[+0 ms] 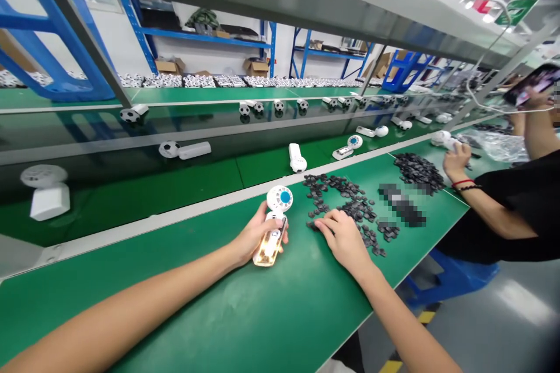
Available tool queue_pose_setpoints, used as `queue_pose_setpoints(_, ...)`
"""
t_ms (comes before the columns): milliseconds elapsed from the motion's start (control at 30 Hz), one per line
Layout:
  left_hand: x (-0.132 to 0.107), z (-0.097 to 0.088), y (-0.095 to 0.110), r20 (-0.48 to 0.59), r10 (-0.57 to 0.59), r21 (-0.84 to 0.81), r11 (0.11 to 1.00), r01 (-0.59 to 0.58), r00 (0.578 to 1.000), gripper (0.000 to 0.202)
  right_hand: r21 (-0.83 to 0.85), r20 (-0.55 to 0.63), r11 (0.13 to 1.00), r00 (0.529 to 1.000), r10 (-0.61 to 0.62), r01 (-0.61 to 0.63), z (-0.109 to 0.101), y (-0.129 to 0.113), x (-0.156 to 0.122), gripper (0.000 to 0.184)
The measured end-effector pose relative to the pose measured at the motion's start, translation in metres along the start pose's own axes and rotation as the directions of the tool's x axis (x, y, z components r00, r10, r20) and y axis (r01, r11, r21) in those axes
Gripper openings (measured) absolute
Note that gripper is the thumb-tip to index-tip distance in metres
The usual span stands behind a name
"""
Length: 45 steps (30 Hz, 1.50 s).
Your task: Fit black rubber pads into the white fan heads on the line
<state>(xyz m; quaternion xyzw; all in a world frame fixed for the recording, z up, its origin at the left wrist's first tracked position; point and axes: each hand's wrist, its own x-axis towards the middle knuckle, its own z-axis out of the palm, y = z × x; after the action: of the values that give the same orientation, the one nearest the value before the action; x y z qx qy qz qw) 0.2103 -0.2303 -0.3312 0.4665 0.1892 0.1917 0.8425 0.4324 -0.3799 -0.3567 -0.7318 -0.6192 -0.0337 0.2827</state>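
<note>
My left forearm [131,315] reaching across green counter [280,315]; left hand [256,236] clamping white lit device [273,247]; right hand [343,239] lying open, touching small black pieces [356,204].

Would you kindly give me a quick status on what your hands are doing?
Left hand gripping white gadget, lit inside. Right hand on loose black pieces. Co-worker's hand further right, apart.

**Factory assembly line**
Green assembly bench [262,315] runs under the left hand [258,234]; blue storage racks [205,38] with cartons [169,66] stand far beyond.
</note>
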Motion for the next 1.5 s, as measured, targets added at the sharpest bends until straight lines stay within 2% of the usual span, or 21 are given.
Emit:
queue_pose_setpoints(167, 0.004, -0.004, 0.001, -0.081, 0.062, -0.043, 0.997, -0.065, 0.995, 0.043, 0.005, 0.01, 1.0, 1.0, -0.015, 0.015, -0.004, -0.005, -0.005, 0.03)
queue_pose_setpoints(333, 0.005, -0.006, 0.007, -0.148, 0.071, 0.004, 0.997, -0.071, 0.987, 0.046, -0.019, 0.065, 0.999, 0.997, -0.041, 0.043, -0.005, -0.007, -0.003, 0.032)
queue_pose_setpoints(433, 0.007, -0.007, 0.01, -0.147, 0.004, 0.007, 1.0, -0.003, 0.989, 0.047, 0.141, 0.065, 0.986, 0.995, 0.08, -0.088, -0.008, -0.019, 0.002, 0.033)
queue_pose_setpoints(533, 0.009, -0.008, 0.01, -0.158, -0.002, 0.033, 0.999, 0.008, 0.987, 0.053, 0.345, 0.199, 0.908, 0.964, 0.177, -0.238, -0.012, -0.044, 0.014, 0.03)
queue_pose_setpoints(600, 0.011, -0.01, 0.01, -0.163, 0.061, 0.112, 0.993, -0.043, 0.985, 0.056, 0.393, 0.285, 0.889, 0.95, 0.127, -0.237, -0.013, -0.063, 0.028, 0.027)
queue_pose_setpoints(700, 0.014, -0.017, 0.007, -0.174, 0.179, 0.307, 0.944, -0.119, 0.968, 0.056, 0.421, 0.314, 0.889, 0.948, 0.043, -0.18, -0.01, -0.082, 0.053, 0.024)
queue_pose_setpoints(833, 0.02, -0.028, 0.004, -0.199, 0.229, 0.396, 0.908, -0.135, 0.953, 0.041, 0.527, 0.331, 0.81, 0.94, 0.083, -0.257, 0.002, -0.082, 0.071, 0.022)
queue_pose_setpoints(933, 0.021, -0.032, 0.004, -0.183, 0.214, 0.41, 0.904, -0.123, 0.959, 0.042, 0.586, 0.357, 0.733, 0.922, 0.151, -0.346, 0.009, -0.074, 0.071, 0.025)
queue_pose_setpoints(1000, 0.02, -0.032, 0.006, -0.163, 0.2, 0.436, 0.893, -0.111, 0.966, 0.045, 0.594, 0.363, 0.718, 0.917, 0.164, -0.363, 0.011, -0.073, 0.07, 0.026)
queue_pose_setpoints(1167, 0.016, -0.027, 0.011, -0.111, 0.182, 0.558, 0.825, -0.09, 0.977, 0.048, 0.52, 0.296, 0.801, 0.942, 0.159, -0.298, 0.014, -0.082, 0.071, 0.027)
queue_pose_setpoints(1333, 0.012, -0.024, 0.014, -0.096, 0.047, 0.513, 0.858, 0.009, 0.994, 0.05, 0.398, 0.204, 0.892, 0.969, 0.141, -0.214, 0.021, -0.083, 0.065, 0.029)
queue_pose_setpoints(1500, 0.012, -0.022, 0.018, -0.117, 0.089, 0.555, 0.832, -0.009, 0.989, 0.047, 0.287, 0.186, 0.951, 0.981, 0.058, -0.111, 0.033, -0.079, 0.056, 0.027)
